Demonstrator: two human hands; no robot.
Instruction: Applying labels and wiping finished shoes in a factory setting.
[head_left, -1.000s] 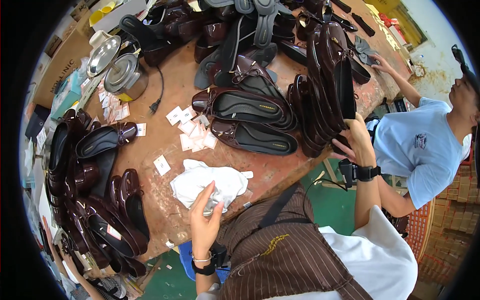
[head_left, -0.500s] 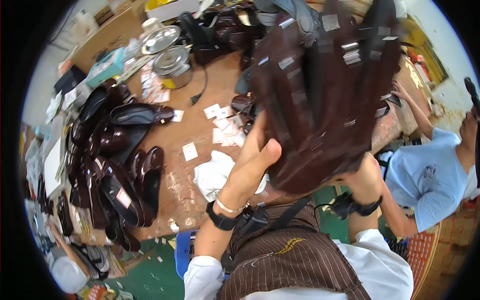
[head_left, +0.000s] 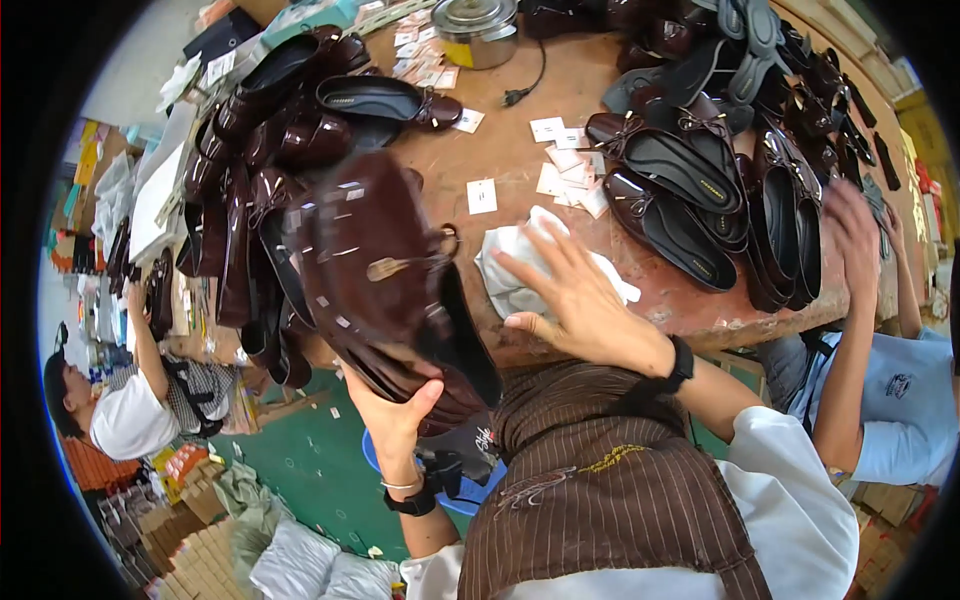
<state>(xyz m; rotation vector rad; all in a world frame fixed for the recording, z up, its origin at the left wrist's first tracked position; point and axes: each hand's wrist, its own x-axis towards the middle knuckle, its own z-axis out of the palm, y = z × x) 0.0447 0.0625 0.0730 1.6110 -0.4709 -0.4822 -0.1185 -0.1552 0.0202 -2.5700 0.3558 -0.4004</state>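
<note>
My left hand (head_left: 398,412) grips from below a stack of glossy dark brown flat shoes (head_left: 385,280), held up over the table's near left edge. My right hand (head_left: 580,300) is spread open, fingers apart, over a crumpled white cloth (head_left: 520,270) lying on the brown table (head_left: 520,130). It holds nothing. Rows of dark brown flat shoes (head_left: 690,190) lie on the table to the right.
More brown shoes (head_left: 260,150) are piled at the left of the table. Small white paper tags (head_left: 565,165) lie scattered mid-table. A metal pot (head_left: 480,30) and a black plug cord stand at the far edge. One person's hand (head_left: 855,230) reaches in at right; another person (head_left: 130,410) sits at left.
The stack of shoes has swung from the right side down to the left and is now in my left hand. My right hand has let go and moved onto the white cloth.
</note>
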